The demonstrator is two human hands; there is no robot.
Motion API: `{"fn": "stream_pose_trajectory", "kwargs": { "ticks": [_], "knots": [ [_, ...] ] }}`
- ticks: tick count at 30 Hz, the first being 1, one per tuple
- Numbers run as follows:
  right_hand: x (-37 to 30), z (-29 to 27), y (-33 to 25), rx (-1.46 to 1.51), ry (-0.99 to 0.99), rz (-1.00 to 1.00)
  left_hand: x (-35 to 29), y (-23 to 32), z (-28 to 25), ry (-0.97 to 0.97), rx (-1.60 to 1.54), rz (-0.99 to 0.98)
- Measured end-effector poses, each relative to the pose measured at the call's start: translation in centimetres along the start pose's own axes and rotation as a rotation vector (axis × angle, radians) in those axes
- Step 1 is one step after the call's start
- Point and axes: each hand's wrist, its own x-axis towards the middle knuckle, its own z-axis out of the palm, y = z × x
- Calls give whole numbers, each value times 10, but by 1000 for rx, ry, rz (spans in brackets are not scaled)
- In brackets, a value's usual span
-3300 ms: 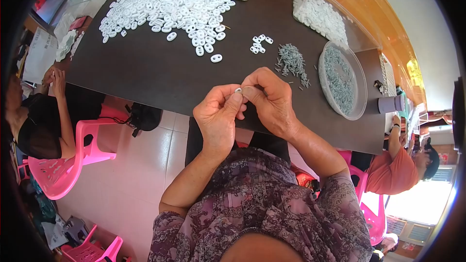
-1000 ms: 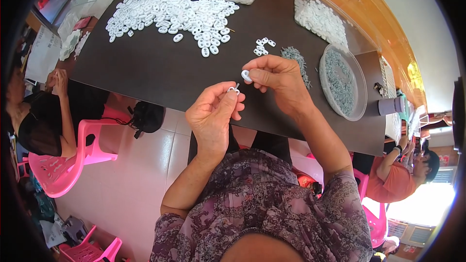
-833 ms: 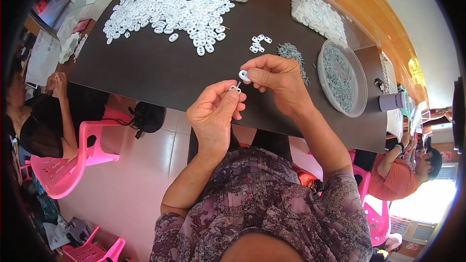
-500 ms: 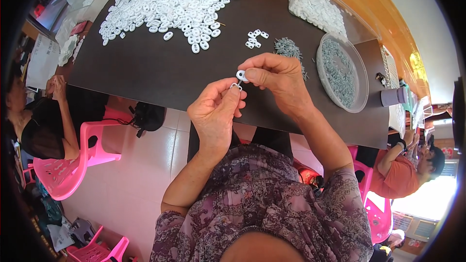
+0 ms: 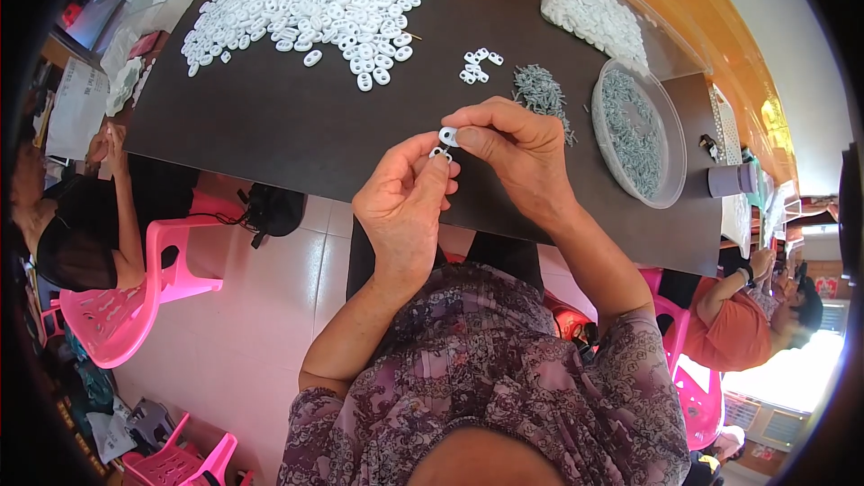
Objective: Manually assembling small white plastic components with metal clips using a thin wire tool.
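Just past the table's near edge, my left hand (image 5: 402,207) pinches a small white two-holed plastic piece (image 5: 440,154) between thumb and fingers. Directly above it, the thumb and forefinger of my right hand (image 5: 522,148) grip another white oval piece (image 5: 447,136) with a dark hole showing. A thin dark line, perhaps a screw, spans the small gap between the two pieces; the fingers partly hide it. Beyond my right hand lies a heap of grey screws (image 5: 540,90), and a few white pieces (image 5: 477,73) sit to its left.
A large spread of white oval pieces (image 5: 315,22) covers the far left of the dark table (image 5: 243,117). At the right stand a round clear tub of grey screws (image 5: 677,148) and a purple cup (image 5: 731,181). Other people sit on pink chairs (image 5: 153,292) at both sides.
The two white pieces are slightly closer together, still in the same pinch grips. The whole view has shifted a little. The heaps on the table look the same.
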Motion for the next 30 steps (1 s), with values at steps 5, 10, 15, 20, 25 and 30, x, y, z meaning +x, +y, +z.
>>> {"fn": "stream_pose_trajectory", "kwargs": {
  "ticks": [5, 10, 15, 20, 25, 30],
  "knots": [
    [-1, 2, -1, -53, 14, -54, 0, -1, 1, 14, 55, 55],
    [-4, 4, -3, -73, 2, -53, -1, -3, 1, -8, 12, 70],
    [-4, 2, -3, -97, -8, -65, -1, -3, 2, -25, -17, 61],
    [-5, 4, -7, -60, -10, -2, 1, -8, 2, -31, -69, 93],
    [-7, 4, -5, 16, 7, 37, 2, -9, 3, -73, -107, 110],
    [-6, -1, -3, -108, -22, -96, 1, -10, 4, -79, -78, 107]
  ]
}}
